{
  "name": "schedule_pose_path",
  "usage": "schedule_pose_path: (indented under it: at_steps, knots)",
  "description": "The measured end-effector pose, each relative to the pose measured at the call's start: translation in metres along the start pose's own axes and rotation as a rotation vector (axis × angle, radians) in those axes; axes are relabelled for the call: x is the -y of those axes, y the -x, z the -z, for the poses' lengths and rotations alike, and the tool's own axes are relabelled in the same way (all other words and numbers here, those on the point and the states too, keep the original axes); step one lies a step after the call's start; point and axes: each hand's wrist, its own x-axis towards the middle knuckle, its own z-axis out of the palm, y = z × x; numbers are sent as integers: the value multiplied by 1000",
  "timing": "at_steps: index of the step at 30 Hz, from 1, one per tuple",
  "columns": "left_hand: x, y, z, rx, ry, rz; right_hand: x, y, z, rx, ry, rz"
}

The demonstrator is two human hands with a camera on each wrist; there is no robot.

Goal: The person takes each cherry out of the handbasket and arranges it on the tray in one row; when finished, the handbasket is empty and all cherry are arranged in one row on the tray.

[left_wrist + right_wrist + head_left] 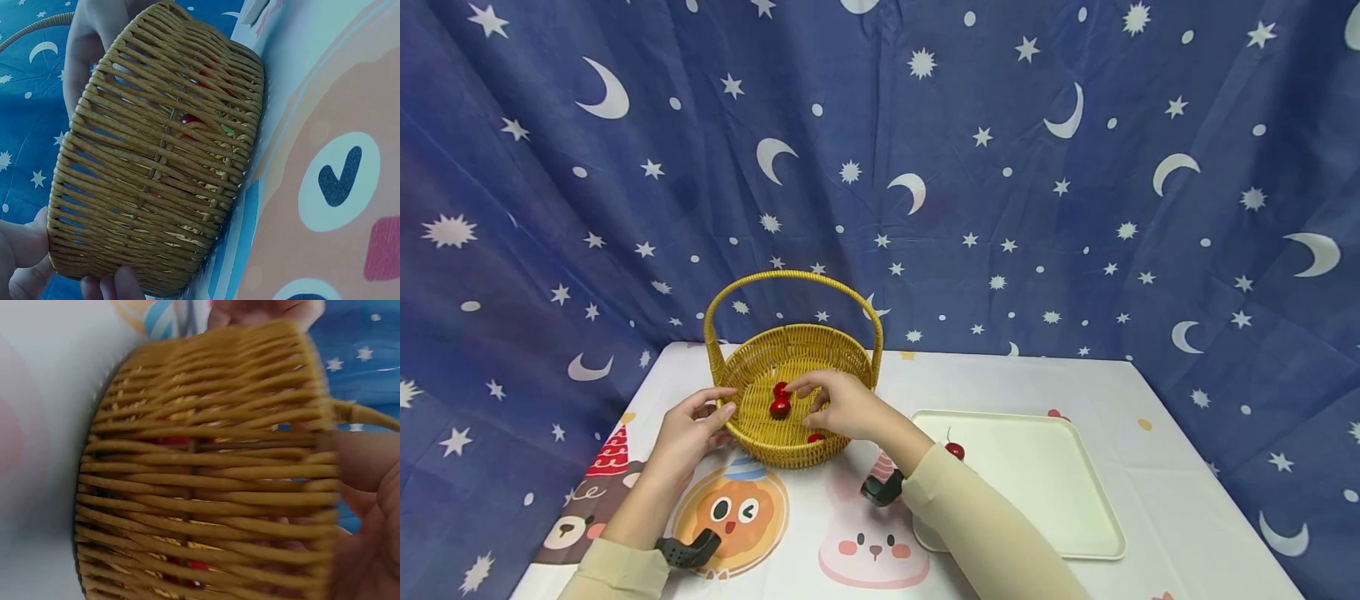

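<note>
A yellow woven basket (797, 454) with a tall hoop handle stands on the table. My left hand (691, 429) grips its left rim; the left wrist view shows the thumb at the rim and fingertips against the outer wall. Inside lie two red cherries (780, 407) side by side and another cherry (816, 437) near the front wall, partly hidden. My right hand (842, 406) reaches over the basket with thumb and fingers apart, nothing visible between them. Its index fingertip is beside the farther cherry (781, 389); whether they touch I cannot tell.
Right of the basket lies a cream tray (1037, 483), with a stemmed cherry (954, 450) at its left side, next to my right forearm. The white tablecloth (1000, 379) has cartoon prints. A blue star-and-moon curtain (955, 208) hangs behind the table.
</note>
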Motion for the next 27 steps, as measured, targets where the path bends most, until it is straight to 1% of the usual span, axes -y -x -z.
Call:
schedule_pose_path:
  at_steps: [4,7,13,18,21,23,27]
  knots:
    - [1,0,-1,2,-5,6,-6,-23,-12,71,72,-7]
    - [0,1,0,2,-11,-9,-9,-35,-18,82,149,-21]
    - [-1,1,1,13,-1,-20,-10,-53,-30,124,222,-67]
    - [-3,1,0,15,6,-6,-13,-57,-35,178,252,-102]
    - [-3,1,-1,12,6,0,-14,-57,-36,188,254,-107]
    - [-2,2,-1,11,8,0,-13,-56,-35,183,248,-98]
    - [-1,3,0,11,14,-2,-9,-52,-30,137,209,-59]
